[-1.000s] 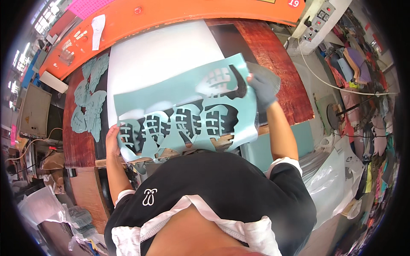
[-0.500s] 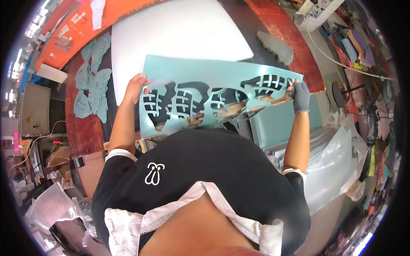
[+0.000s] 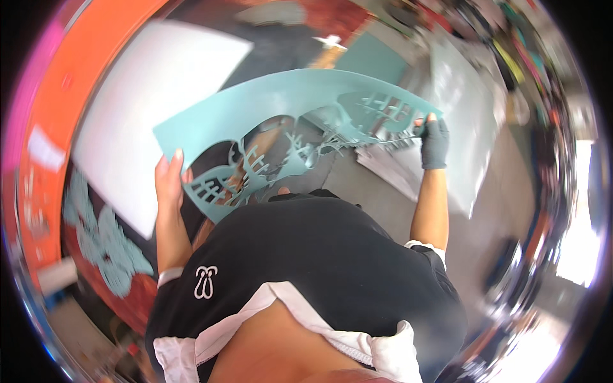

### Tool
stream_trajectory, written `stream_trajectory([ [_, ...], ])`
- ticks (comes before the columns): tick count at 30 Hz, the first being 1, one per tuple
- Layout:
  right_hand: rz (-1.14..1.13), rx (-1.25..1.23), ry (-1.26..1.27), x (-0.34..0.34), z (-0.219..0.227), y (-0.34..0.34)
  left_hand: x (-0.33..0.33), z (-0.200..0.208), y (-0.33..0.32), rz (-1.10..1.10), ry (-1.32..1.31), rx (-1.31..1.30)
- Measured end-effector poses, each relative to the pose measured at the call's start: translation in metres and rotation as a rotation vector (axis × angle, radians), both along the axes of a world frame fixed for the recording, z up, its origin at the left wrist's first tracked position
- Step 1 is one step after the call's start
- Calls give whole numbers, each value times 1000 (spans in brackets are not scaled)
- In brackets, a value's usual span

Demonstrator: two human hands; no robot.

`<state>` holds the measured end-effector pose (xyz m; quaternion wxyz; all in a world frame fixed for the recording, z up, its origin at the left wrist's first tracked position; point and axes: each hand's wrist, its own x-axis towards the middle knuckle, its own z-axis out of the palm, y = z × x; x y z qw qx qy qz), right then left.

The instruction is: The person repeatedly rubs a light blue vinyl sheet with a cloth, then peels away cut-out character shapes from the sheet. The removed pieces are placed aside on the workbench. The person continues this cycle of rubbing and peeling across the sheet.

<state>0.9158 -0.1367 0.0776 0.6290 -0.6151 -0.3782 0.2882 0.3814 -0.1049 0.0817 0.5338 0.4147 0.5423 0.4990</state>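
Observation:
A pale teal sheet with shoe-sole-like cut-outs [image 3: 281, 96] stretches between my two hands, bowed upward in the middle. Thin strips and ladder-like lattices hang along its lower side. My bare left hand [image 3: 170, 182] is closed on its left end, thumb on top. At the right end, my right hand [image 3: 435, 142], in a dark grey glove with bare fingertips, grips the corner. The sheet is held in the air in front of my black shirt, away from the table.
A white board [image 3: 159, 89] lies on the dark table at the left, beside an orange machine part [image 3: 96, 83]. Cut teal pieces [image 3: 105, 236] are piled nearer. Beyond the held sheet are flat teal sheets [image 3: 370, 60] and clear plastic wrapping [image 3: 456, 108].
My body has turned right, so the table, white board and cut pieces have shifted left in view. The sheet has come off the table area and now bows upward, still in both hands.

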Motion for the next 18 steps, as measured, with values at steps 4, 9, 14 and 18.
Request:
stream_trajectory([
  [4, -134, -69, 97, -7, -17, -96, 48, -2, 28, -275, 134, 84],
  [9, -343, -245, 309, -31, -11, -242, 137, 7, 54, -740, 215, 186],
  [14, -616, -157, 416, -102, 1, -373, 228, 26, 70, -1041, 172, 168],
  [18, -1021, -79, 492, -161, 11, -448, 322, 26, 52, -1349, 348, 300],
])
